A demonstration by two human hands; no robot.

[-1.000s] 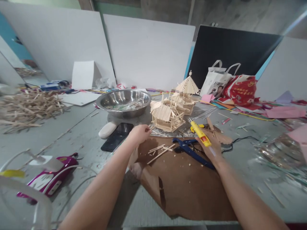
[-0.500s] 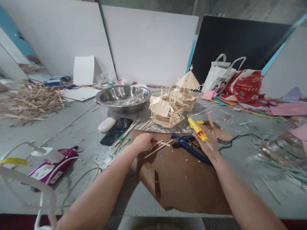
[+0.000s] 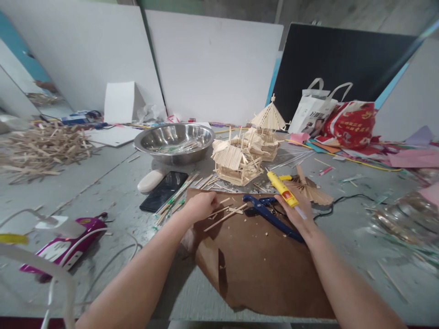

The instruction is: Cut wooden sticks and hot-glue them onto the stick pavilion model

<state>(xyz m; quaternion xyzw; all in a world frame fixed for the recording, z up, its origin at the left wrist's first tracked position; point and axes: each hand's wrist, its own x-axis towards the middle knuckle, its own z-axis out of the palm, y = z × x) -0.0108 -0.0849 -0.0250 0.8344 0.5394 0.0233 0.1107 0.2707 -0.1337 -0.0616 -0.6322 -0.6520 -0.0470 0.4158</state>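
Observation:
My left hand (image 3: 200, 206) rests closed on the upper left edge of a brown paper sheet (image 3: 260, 265), its fingers pinched at a few thin wooden sticks (image 3: 226, 214) lying there. My right hand (image 3: 297, 211) grips a yellow glue gun (image 3: 282, 189) with the nozzle pointing up and left. Blue-handled cutters (image 3: 269, 214) lie on the brown sheet between my hands. Two small houses built of sticks (image 3: 245, 155) stand just beyond the sheet.
A steel bowl (image 3: 175, 142) holds sticks at the back. A black phone (image 3: 163, 191) and a white oval object (image 3: 150, 181) lie left of the sheet. A pile of sticks (image 3: 41, 148) lies far left, a pink device (image 3: 65, 244) near left, bags (image 3: 338, 121) and coloured paper right.
My left hand drew back from the stick house onto the brown sheet's sticks. A bundle of sticks beside the phone came into view. The right hand with the glue gun barely moved.

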